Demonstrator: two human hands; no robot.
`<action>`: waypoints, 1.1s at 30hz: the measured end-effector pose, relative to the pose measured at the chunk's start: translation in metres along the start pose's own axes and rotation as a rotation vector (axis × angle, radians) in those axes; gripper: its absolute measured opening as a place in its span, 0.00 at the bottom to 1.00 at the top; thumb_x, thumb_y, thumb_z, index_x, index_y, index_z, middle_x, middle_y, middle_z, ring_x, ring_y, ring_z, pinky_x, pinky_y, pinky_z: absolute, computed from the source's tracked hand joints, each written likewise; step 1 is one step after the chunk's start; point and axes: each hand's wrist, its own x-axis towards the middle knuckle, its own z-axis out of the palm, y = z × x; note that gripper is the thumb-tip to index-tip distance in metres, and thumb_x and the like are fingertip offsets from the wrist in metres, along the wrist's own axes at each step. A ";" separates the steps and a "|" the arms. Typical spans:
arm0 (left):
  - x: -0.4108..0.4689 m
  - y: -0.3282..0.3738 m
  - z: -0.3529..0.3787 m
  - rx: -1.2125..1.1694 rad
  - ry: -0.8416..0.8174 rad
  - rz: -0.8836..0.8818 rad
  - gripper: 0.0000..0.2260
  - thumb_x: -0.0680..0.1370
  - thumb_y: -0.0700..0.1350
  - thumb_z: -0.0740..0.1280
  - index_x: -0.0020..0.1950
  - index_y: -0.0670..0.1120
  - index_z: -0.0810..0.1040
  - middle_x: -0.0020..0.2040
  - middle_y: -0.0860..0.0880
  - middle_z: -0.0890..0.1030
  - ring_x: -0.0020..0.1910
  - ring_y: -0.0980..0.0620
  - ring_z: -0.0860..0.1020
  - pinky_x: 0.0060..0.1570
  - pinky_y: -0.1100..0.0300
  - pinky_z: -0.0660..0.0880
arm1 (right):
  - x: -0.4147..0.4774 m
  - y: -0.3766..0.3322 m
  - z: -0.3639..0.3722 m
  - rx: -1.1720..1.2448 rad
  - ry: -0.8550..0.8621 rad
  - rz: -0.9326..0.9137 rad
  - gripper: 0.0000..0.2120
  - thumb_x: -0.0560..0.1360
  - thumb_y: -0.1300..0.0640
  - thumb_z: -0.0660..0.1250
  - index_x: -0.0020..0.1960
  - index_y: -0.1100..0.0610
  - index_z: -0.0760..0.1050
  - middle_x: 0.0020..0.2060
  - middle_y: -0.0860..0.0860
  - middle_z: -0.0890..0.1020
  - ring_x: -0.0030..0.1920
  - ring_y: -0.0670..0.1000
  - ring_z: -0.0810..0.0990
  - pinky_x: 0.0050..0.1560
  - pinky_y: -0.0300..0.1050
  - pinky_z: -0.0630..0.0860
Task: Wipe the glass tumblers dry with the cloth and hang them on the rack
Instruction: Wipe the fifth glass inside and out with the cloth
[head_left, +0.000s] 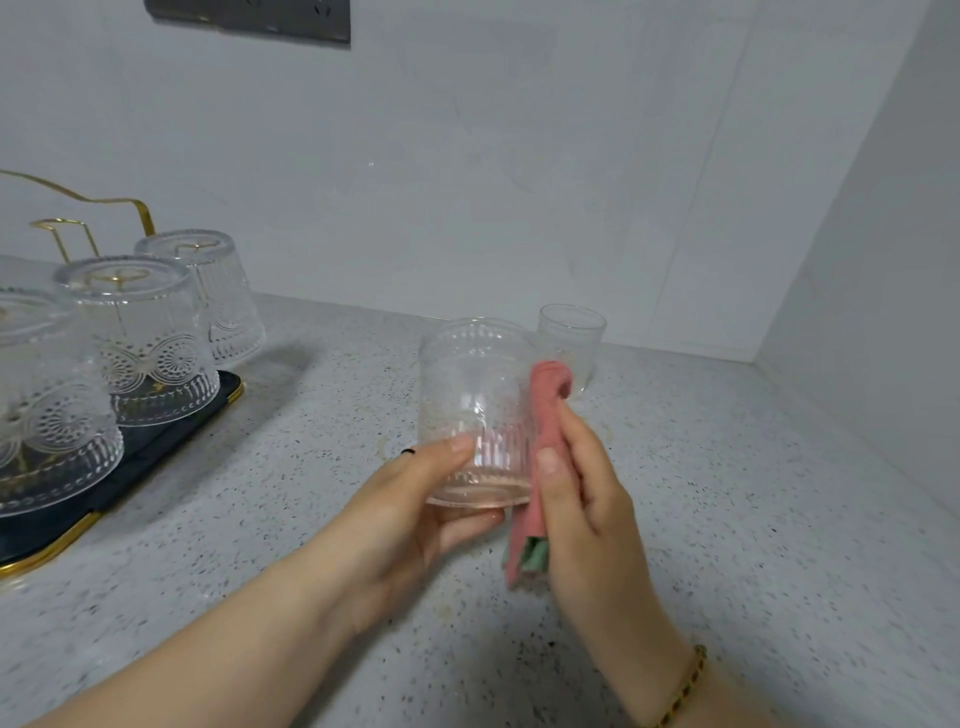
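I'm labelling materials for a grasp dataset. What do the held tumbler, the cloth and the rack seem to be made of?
Held tumbler: clear pressed glass, see-through with embossed ribs. Cloth: soft pink fabric, green underside, folds limply. Rack: probably gold-finished metal wire, thin and shiny.

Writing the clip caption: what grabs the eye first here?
Dead centre, the left hand holds a ribbed glass tumbler while the right hand presses a pink cloth against its side. At the left edge, three tumblers hang upside down on a gold rack over a dark tray. One more tumbler stands upright behind the cloth on the speckled counter.
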 end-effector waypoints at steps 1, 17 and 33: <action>0.002 0.002 -0.002 -0.011 0.035 -0.004 0.21 0.59 0.48 0.72 0.48 0.40 0.82 0.53 0.36 0.81 0.55 0.41 0.80 0.54 0.52 0.77 | -0.001 0.003 0.004 -0.038 -0.009 -0.034 0.21 0.76 0.48 0.57 0.67 0.38 0.60 0.41 0.57 0.78 0.35 0.53 0.79 0.35 0.49 0.80; 0.000 -0.007 -0.008 0.327 -0.037 0.008 0.49 0.46 0.69 0.74 0.63 0.47 0.72 0.60 0.49 0.79 0.63 0.48 0.74 0.69 0.46 0.62 | 0.001 0.008 0.001 0.082 0.056 -0.059 0.21 0.72 0.41 0.50 0.64 0.42 0.64 0.43 0.49 0.79 0.30 0.38 0.76 0.28 0.27 0.70; -0.002 -0.009 0.004 0.185 0.002 0.011 0.27 0.60 0.51 0.74 0.56 0.42 0.76 0.47 0.45 0.85 0.46 0.49 0.83 0.50 0.58 0.79 | 0.004 0.007 0.006 -0.112 0.025 -0.200 0.19 0.70 0.40 0.48 0.60 0.30 0.52 0.66 0.28 0.51 0.70 0.40 0.57 0.69 0.45 0.61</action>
